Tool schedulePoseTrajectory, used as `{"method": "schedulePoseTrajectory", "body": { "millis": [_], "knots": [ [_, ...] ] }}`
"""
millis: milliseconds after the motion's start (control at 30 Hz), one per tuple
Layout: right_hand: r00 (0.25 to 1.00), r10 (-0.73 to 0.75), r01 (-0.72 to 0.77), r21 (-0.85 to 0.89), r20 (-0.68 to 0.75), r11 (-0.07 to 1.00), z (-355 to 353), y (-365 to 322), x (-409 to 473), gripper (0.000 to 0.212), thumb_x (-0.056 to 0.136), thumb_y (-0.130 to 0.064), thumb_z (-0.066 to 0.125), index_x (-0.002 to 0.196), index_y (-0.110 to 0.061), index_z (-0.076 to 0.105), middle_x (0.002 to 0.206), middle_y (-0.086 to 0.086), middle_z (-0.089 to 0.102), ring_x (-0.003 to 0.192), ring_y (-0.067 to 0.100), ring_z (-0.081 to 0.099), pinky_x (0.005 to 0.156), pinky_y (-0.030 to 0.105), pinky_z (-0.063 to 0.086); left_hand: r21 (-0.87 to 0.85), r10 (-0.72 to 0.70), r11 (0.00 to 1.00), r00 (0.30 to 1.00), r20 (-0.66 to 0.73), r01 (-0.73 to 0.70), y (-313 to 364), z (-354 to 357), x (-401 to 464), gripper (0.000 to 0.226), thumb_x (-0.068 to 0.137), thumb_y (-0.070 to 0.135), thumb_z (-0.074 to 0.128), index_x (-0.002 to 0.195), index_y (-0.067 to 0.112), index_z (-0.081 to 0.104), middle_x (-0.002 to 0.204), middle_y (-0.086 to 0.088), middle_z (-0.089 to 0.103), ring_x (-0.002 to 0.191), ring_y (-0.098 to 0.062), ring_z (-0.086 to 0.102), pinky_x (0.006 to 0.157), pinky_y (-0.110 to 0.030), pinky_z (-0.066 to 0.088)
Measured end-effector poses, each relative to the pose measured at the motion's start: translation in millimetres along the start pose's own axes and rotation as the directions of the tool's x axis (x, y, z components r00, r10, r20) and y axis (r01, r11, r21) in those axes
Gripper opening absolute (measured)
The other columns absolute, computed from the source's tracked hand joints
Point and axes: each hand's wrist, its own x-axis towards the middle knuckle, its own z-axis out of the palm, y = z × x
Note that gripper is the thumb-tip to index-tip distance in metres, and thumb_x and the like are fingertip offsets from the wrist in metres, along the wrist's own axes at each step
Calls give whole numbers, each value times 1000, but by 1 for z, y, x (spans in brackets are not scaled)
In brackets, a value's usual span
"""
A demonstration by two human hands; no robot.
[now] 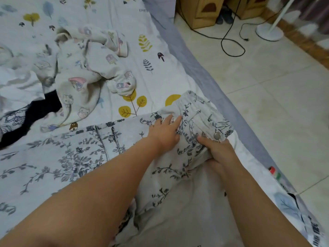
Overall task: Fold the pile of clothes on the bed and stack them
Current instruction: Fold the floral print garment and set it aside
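Note:
White trousers with a grey-blue floral print (85,150) lie spread across the near part of the bed. Their waistband with a metal button (216,136) sits near the bed's right edge. My left hand (164,131) lies on the cloth just below the waistband with straight fingers pressing down. My right hand (219,151) grips the waistband edge beside the button, thumb on top and fingers curled underneath. A crumpled cream garment with cartoon prints (80,68) lies further back, beside a dark garment (41,111).
The bed sheet (147,82) has yellow leaves and mushrooms. The bed's grey-blue edge (199,72) runs diagonally to the right. Beyond it is tiled floor (267,86) with a black cable (229,41), a white fan base (269,32) and cardboard boxes (201,11).

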Motion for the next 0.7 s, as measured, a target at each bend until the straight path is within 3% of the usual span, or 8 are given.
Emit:
{"method": "schedulePoseTrajectory", "body": {
  "millis": [133, 200, 267, 367, 433, 500, 567, 700],
  "knots": [
    [987, -152, 150, -29, -56, 988, 2, -6, -10, 51, 69, 15, 67, 115, -6, 61, 96, 7, 70, 82, 20, 69, 74, 40, 59, -399, 59, 909, 986, -154, -117, 4, -16, -8, 52, 94, 21, 45, 145, 20, 32, 146, -10, 38, 132, -27, 37, 108, -28, 29],
    [962, -274, 270, -114, -19, 956, 10, -12, -25, 55, 63, 7, 72, 114, -12, 62, 100, 3, 71, 91, 21, 69, 83, 46, 56, -651, -17, 748, 977, -214, -130, 8, -36, -19, 37, 96, 17, 46, 133, 12, 50, 133, -5, 52, 124, -19, 47, 95, -17, 30],
    [927, -375, 374, -174, 29, 911, 26, -19, -49, 56, 61, 1, 74, 112, -17, 61, 101, -1, 71, 93, 16, 69, 85, 44, 55, -827, -127, 559, 979, -159, -61, 7, -56, -30, 30, 97, 28, 44, 115, 12, 62, 117, -2, 59, 112, -19, 53, 93, -24, 37],
    [848, -516, 530, -253, 124, 810, 53, -25, -88, 50, 70, 7, 69, 108, -24, 56, 94, -12, 68, 86, -2, 67, 78, 24, 56, -964, -154, 264, 988, -6, 35, -9, -85, -51, 42, 97, 48, 33, 90, 19, 63, 99, 1, 59, 89, -18, 56, 78, -33, 47],
    [767, -596, 640, -346, 239, 686, 74, -23, -116, 48, 75, 5, 67, 112, -22, 54, 85, -20, 63, 76, -13, 62, 66, 6, 50, -997, -101, 59, 994, 36, 42, -28, -104, -73, 56, 95, 57, 26, 85, 16, 62, 91, -1, 60, 77, -18, 58, 65, -29, 51],
    [689, -624, 720, -443, 368, 533, 95, -11, -141, 43, 79, -1, 65, 115, -21, 53, 79, -16, 64, 69, -7, 64, 60, 11, 52, -997, -60, -64, 997, 42, 39, -51, -121, -100, 70, 92, 64, 19, 95, 11, 66, 101, -10, 65, 88, -27, 65, 77, -38, 55],
    [547, -655, 818, -501, 521, 283, 113, 6, -163, 37, 78, -6, 63, 110, -19, 52, 73, -4, 67, 62, 12, 66, 57, 26, 56, -993, -27, -115, 999, 19, 16, -74, -134, -129, 81, 90, 67, 14, 104, 10, 70, 113, -15, 67, 105, -31, 64, 92, -43, 51],
    [259, -574, 895, -416, 777, -159, 143, 48, -197, 37, 71, -13, 49, 107, -20, 51, 65, -3, 62, 51, 18, 58, 41, 21, 43, -995, -153, -97, 988, -21, -37, -119, -143, -195, 80, 89, 65, 13, 77, 16, 75, 80, -3, 74, 79, -19, 71, 60, -27, 58]
  ]
}}
